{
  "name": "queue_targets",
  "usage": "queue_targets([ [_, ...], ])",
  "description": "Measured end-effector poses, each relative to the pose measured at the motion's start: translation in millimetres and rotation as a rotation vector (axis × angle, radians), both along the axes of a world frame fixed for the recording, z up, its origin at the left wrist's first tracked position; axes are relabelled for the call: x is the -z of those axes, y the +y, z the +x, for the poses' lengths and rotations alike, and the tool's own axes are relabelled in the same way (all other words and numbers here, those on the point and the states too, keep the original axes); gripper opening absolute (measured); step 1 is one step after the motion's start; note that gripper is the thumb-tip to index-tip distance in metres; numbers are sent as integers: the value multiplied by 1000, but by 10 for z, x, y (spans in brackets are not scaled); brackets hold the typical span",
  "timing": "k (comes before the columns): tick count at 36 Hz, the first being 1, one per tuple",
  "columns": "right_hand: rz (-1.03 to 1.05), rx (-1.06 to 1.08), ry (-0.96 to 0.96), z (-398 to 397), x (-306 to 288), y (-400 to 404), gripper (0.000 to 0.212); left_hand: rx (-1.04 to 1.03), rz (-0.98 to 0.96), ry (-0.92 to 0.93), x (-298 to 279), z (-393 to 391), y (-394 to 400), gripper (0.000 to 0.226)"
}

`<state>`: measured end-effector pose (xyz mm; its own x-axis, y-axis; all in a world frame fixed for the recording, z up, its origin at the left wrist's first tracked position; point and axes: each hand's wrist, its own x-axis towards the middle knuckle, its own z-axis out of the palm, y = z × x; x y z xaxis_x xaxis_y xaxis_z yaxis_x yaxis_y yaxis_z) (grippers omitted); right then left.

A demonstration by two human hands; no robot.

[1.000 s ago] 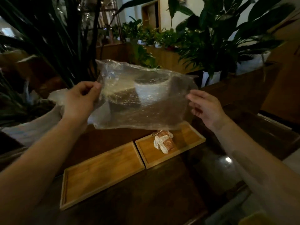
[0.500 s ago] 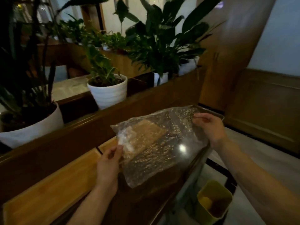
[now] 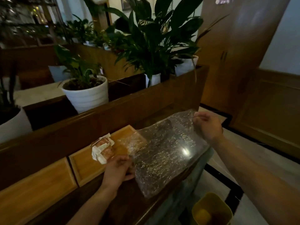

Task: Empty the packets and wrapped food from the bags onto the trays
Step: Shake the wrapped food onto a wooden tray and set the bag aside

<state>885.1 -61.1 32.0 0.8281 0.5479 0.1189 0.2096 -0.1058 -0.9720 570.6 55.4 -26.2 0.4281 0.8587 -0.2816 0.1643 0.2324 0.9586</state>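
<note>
A clear, crinkled plastic bag (image 3: 164, 153) is stretched between my two hands above the right end of the dark wooden counter. My left hand (image 3: 118, 169) pinches its near left corner; my right hand (image 3: 207, 125) pinches its far right corner. The bag looks empty and overlaps the right end of the right wooden tray (image 3: 84, 164). On that tray lie orange-and-white wrapped food packets (image 3: 102, 147), just left of the bag. A second wooden tray (image 3: 32, 192) sits to the left with nothing visible on it.
A wooden ledge (image 3: 113, 109) runs behind the trays, with white plant pots (image 3: 86, 93) and leafy plants beyond. A yellow bin (image 3: 211, 210) stands on the floor below the counter's right end. Wooden wall panels are at the right.
The bag came down from chest height to just above the counter. My right hand took hold of its far corner. The view swung right, then back enough to show the packets again.
</note>
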Motion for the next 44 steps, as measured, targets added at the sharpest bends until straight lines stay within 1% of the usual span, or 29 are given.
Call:
queue_targets([
  [3,10,-44,9,287,-8,88,24,43,83,114,-17,214,16,8],
  [8,-48,-76,-72,679,2,256,22,88,284,344,-82,543,92,2],
  [10,-59,-94,-112,838,27,335,20,89,314,404,-111,667,127,2],
  [13,-54,-125,-86,1069,85,465,16,91,316,473,-149,865,191,6],
  [15,-60,-126,-62,1209,125,565,15,84,309,498,-171,993,230,9],
  [19,-100,-114,-98,1418,176,716,16,48,302,536,-179,1211,247,11],
  [24,-148,-144,-100,1526,197,798,24,45,314,569,-135,1370,242,18],
  [29,-237,-171,-172,1566,232,821,29,50,357,616,-17,1424,335,26],
  [33,-288,-169,-198,1588,310,834,35,80,418,642,51,1424,376,26],
  [37,-334,-204,-233,1625,371,833,41,114,412,638,60,1409,380,22],
  [41,-366,-227,-280,1648,395,813,43,107,394,631,61,1391,383,24],
  [44,-425,-238,-366,1661,390,779,44,109,379,623,97,1352,394,24],
])
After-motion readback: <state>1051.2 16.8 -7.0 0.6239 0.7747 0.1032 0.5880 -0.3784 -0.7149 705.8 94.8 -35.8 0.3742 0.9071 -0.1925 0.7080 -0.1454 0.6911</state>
